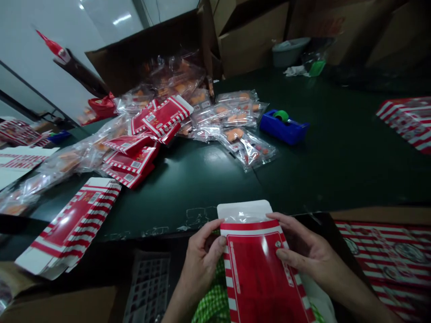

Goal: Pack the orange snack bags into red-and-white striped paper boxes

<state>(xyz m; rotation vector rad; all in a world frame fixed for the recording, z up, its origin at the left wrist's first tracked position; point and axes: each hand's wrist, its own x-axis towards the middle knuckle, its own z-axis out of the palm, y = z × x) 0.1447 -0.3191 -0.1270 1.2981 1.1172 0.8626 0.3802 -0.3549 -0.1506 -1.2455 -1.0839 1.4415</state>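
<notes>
Carton (256, 273), red with white stripes, is held tilted between both hands at the near edge of the view, its white flap (244, 209) standing open at the top. Clear film (235, 216) shows at its mouth; how far any packet sits inside cannot be told. Left hand (202, 262): fingers (220, 241) clamped on the carton's left edge. Right hand (305, 246): fingers (279, 254) clamped on its right edge, thumb on the red face.

Status: flap unclosed. Beyond the fingers, many packets (235, 143) lie loose on the counter (323, 175), orange contents visible through clear bags. More packets heap at the mouth of a cardboard box (144, 63) farther out. Red cartons (129, 157) lie flat among the packets, and a flat striped carton (69, 229) lies left of the left fingers. Blue tape dispenser (284, 128) stands beyond the right fingers; striped sheets (393, 269) lie right of them.
</notes>
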